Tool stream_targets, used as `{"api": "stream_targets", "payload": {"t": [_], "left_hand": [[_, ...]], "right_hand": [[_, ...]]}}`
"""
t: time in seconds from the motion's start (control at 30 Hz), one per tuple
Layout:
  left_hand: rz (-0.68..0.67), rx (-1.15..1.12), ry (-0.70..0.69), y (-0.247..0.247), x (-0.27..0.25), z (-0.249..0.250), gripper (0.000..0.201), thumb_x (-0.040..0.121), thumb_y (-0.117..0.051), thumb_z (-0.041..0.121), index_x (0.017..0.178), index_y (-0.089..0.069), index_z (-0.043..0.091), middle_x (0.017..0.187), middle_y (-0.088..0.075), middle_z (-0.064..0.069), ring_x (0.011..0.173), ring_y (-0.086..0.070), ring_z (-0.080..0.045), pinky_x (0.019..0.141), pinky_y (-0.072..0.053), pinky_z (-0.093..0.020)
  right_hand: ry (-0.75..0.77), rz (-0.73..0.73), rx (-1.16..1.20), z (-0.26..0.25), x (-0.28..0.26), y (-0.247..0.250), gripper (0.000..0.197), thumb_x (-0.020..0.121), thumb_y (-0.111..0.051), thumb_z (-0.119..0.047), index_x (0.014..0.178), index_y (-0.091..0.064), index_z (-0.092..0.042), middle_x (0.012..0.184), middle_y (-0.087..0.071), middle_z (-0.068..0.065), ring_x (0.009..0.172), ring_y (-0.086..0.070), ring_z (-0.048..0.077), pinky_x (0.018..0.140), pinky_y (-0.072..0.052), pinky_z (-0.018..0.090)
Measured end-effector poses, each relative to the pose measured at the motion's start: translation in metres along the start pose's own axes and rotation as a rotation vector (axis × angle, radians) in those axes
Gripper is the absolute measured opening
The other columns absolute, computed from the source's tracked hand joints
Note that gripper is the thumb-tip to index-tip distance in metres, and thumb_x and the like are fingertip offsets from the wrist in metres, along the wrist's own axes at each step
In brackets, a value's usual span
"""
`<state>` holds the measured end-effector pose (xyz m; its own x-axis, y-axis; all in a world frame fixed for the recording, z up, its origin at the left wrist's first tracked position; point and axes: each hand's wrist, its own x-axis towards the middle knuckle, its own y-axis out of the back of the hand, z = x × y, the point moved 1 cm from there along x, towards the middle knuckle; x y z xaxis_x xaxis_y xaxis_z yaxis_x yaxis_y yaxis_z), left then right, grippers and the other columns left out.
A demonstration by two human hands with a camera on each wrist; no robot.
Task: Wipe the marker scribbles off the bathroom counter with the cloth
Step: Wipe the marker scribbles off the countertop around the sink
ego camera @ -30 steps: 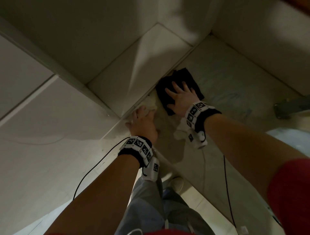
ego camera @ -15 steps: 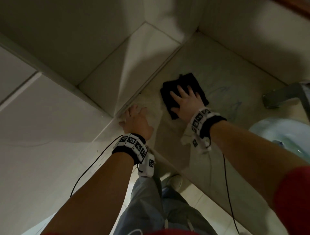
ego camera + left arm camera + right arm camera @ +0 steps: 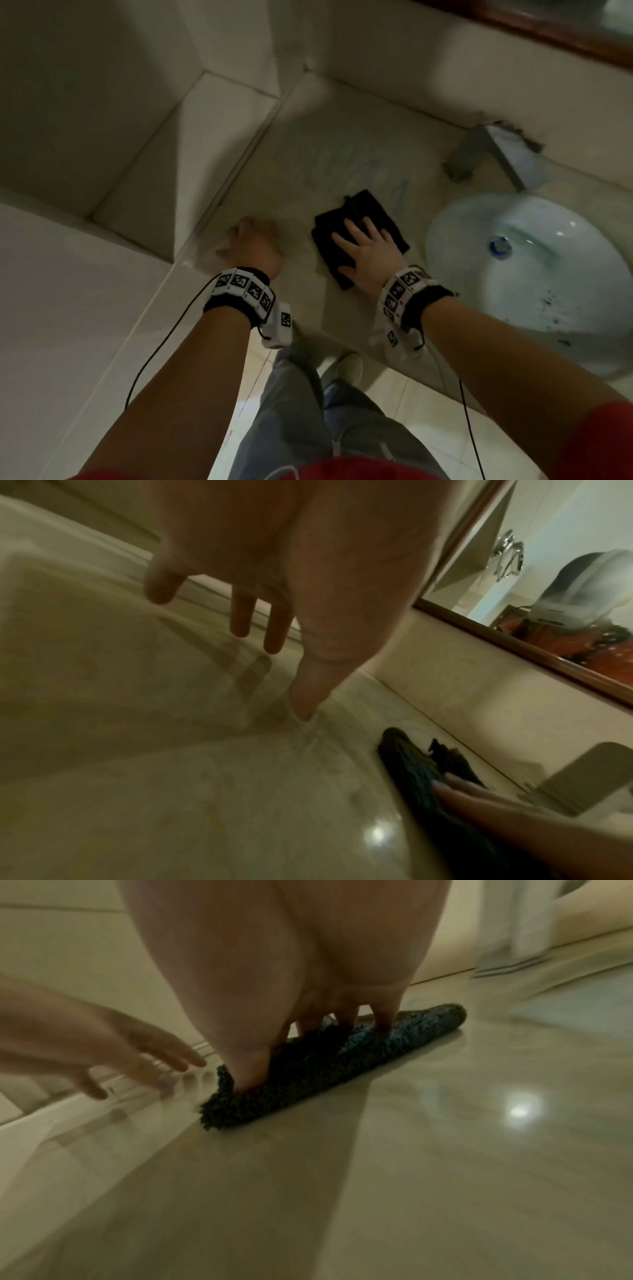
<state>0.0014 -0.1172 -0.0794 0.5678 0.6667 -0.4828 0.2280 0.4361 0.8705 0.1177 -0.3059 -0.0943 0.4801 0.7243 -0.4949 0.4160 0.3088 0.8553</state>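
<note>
A folded black cloth [image 3: 356, 214] lies on the pale marble counter [image 3: 308, 150], left of the basin. My right hand [image 3: 364, 251] presses flat on it with straight, spread fingers; the right wrist view shows the fingertips sunk into the cloth's [image 3: 329, 1066] pile. Faint blue marker scribbles [image 3: 375, 169] show on the counter just beyond the cloth, one stroke [image 3: 401, 195] beside its far right corner. My left hand [image 3: 255, 245] hovers at the counter's left edge, holding nothing. Its fingers [image 3: 241, 615] are straight and the thumb tip touches the stone.
A white oval basin [image 3: 534, 308] is sunk in the counter at the right, with a square metal faucet [image 3: 493, 150] behind it. A wood-framed mirror [image 3: 534, 569] runs above the backsplash. A tiled ledge [image 3: 191, 144] and wall bound the counter's left side.
My right hand has slid the cloth from the left wall toward the counter's front edge and the basin. The left hand stays at the counter's left edge. The view has swung right, showing the basin.
</note>
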Motion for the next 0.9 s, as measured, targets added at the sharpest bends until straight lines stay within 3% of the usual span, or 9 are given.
{"api": "stream_targets", "payload": {"t": [0.13,0.3,0.57,0.67,0.77,0.9], "left_hand": [[-0.045,0.008,-0.039,-0.001,0.006,0.031,0.057,0.087,-0.054,0.038,0.141,-0.037,0.036,0.152,-0.023,-0.003,0.136,-0.022,-0.034,0.102,-0.028,-0.063],[-0.024,-0.025,-0.047,0.002,0.018,0.047,0.054,0.086,-0.061,0.035,0.138,-0.043,0.033,0.151,-0.024,-0.003,0.137,-0.022,-0.034,0.105,-0.029,-0.065],[0.002,-0.015,-0.044,0.000,0.027,0.043,0.060,0.080,-0.066,0.036,0.135,-0.043,0.034,0.147,-0.025,-0.004,0.133,-0.024,-0.034,0.100,-0.032,-0.063],[0.007,-0.017,-0.054,0.001,0.027,0.044,0.056,0.081,-0.066,0.035,0.133,-0.046,0.034,0.145,-0.026,-0.004,0.132,-0.024,-0.035,0.099,-0.034,-0.063],[0.025,-0.020,-0.061,0.000,0.027,0.043,0.051,0.080,-0.067,0.033,0.128,-0.050,0.034,0.144,-0.027,-0.004,0.130,-0.026,-0.035,0.099,-0.035,-0.062],[0.034,-0.037,-0.059,-0.003,0.028,0.042,0.047,0.080,-0.068,0.033,0.124,-0.052,0.035,0.142,-0.028,-0.003,0.130,-0.026,-0.034,0.096,-0.036,-0.059]], "right_hand": [[-0.059,0.003,0.027,0.027,-0.036,-0.017,0.069,0.095,-0.040,-0.058,0.152,-0.004,-0.044,0.162,0.009,-0.010,0.149,0.010,0.026,0.121,-0.005,0.050],[-0.136,-0.020,0.068,0.048,-0.051,-0.023,0.071,0.095,-0.042,-0.057,0.152,0.000,-0.044,0.162,0.012,-0.010,0.149,0.012,0.026,0.121,-0.003,0.047],[-0.267,0.078,0.090,0.067,0.001,0.006,0.071,0.095,-0.040,-0.056,0.153,-0.003,-0.039,0.163,0.006,-0.004,0.149,0.004,0.029,0.120,-0.010,0.051],[-0.311,0.034,0.135,0.083,0.032,0.028,0.071,0.095,-0.040,-0.056,0.153,-0.004,-0.038,0.163,0.008,-0.004,0.149,0.006,0.029,0.120,-0.008,0.051],[-0.306,0.023,0.136,0.084,0.035,0.032,0.070,0.095,-0.041,-0.055,0.154,-0.007,-0.037,0.163,0.006,-0.003,0.149,0.004,0.031,0.120,-0.010,0.052],[-0.220,0.039,0.056,0.069,-0.014,0.004,0.066,0.097,-0.036,-0.055,0.154,-0.008,-0.037,0.163,0.004,-0.002,0.149,0.001,0.032,0.119,-0.015,0.050]]}}
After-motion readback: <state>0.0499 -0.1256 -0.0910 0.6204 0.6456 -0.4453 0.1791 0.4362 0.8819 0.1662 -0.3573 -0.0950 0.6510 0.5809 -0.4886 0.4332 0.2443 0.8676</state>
